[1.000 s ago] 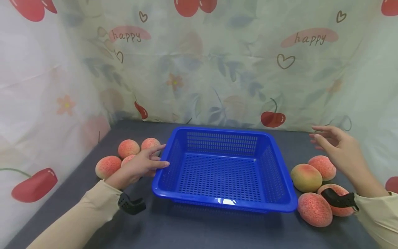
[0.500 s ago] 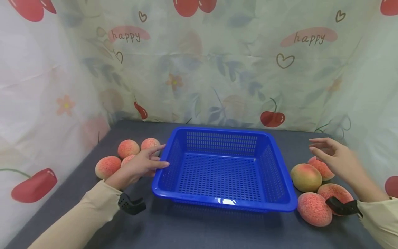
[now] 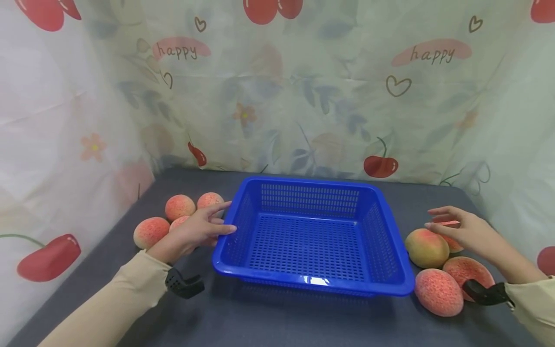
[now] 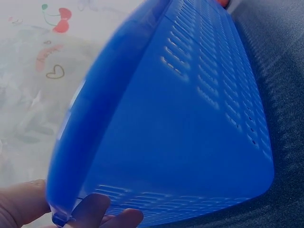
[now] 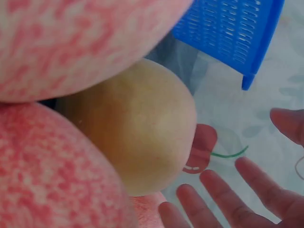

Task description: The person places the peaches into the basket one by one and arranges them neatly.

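Note:
My left hand (image 3: 195,232) holds the left rim of a blue plastic basket (image 3: 277,276), the thumb over the rim and the fingers beneath it. In the left wrist view, the thumb and fingers lie on opposite sides of the rim (image 4: 90,128). The perforated basket holds nothing. On the right, my right hand (image 3: 472,232) hovers over a group of peaches, its fingers spread and holding nothing. Nearest to it are a yellowish peach (image 3: 427,248) and a pink peach (image 3: 453,245), partly hidden by the hand. The right wrist view shows the yellowish peach (image 5: 137,128) beside the extended fingers.
Two more pink peaches (image 3: 439,292) lie at the basket's front right. Several pink peaches (image 3: 151,233) sit to its left, one partly behind my left wrist. A dark cloth (image 3: 277,320) covers the table. Printed curtains (image 3: 286,96) enclose the back and sides.
My right hand has come down and slightly left toward the peaches on the right, now covering part of the rear one. The left hand and basket have stayed put.

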Action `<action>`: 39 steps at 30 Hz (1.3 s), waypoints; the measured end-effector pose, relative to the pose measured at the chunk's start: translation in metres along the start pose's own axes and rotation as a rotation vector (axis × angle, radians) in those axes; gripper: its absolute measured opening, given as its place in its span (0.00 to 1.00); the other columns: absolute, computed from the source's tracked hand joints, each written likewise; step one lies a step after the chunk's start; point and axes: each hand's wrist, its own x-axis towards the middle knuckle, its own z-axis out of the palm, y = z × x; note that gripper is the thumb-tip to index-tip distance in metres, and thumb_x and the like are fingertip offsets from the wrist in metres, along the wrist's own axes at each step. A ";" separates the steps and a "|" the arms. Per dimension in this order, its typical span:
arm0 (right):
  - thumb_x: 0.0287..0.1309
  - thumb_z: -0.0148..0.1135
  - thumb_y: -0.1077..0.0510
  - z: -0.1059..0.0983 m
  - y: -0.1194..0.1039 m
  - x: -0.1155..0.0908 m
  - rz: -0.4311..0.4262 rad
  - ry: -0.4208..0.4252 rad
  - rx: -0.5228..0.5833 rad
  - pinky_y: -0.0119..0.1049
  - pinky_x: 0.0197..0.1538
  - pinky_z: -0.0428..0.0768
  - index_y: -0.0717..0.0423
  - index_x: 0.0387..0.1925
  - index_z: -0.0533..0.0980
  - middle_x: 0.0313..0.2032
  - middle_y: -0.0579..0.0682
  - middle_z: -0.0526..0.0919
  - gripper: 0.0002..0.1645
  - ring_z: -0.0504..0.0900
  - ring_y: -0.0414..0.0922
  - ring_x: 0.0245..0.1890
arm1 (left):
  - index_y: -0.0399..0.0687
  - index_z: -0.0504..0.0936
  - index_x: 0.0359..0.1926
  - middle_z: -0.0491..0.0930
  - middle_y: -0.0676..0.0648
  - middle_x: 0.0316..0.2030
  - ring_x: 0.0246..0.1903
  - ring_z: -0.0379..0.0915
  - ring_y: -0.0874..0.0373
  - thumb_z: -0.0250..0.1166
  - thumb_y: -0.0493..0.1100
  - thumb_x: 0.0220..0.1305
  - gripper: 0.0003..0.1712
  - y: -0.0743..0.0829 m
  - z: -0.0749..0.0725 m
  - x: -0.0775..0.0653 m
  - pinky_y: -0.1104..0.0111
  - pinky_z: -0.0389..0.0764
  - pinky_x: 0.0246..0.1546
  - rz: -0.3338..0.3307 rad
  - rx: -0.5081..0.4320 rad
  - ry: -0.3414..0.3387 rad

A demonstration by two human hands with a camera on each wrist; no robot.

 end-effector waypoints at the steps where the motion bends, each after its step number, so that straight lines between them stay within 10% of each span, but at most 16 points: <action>1: 0.67 0.56 0.44 0.001 0.001 0.000 -0.001 -0.018 0.006 0.50 0.40 0.84 0.68 0.64 0.63 0.57 0.75 0.72 0.37 0.74 0.70 0.54 | 0.47 0.46 0.76 0.75 0.30 0.58 0.47 0.82 0.43 0.64 0.42 0.66 0.46 0.000 0.000 0.000 0.52 0.83 0.44 -0.001 0.000 0.000; 20: 0.56 0.68 0.45 0.005 0.008 0.006 -0.035 -0.145 -0.123 0.58 0.44 0.79 0.72 0.57 0.69 0.53 0.75 0.74 0.40 0.74 0.70 0.51 | 0.47 0.46 0.76 0.74 0.30 0.58 0.46 0.83 0.44 0.64 0.42 0.65 0.47 0.003 0.000 0.000 0.53 0.84 0.43 -0.009 0.007 0.005; 39: 0.39 0.76 0.54 0.009 0.004 0.011 -0.083 -0.203 -0.162 0.40 0.40 0.77 0.73 0.59 0.67 0.47 0.66 0.78 0.47 0.77 0.52 0.42 | 0.46 0.46 0.76 0.74 0.29 0.59 0.47 0.82 0.44 0.65 0.42 0.65 0.47 0.003 0.000 0.000 0.53 0.84 0.44 -0.013 0.008 -0.002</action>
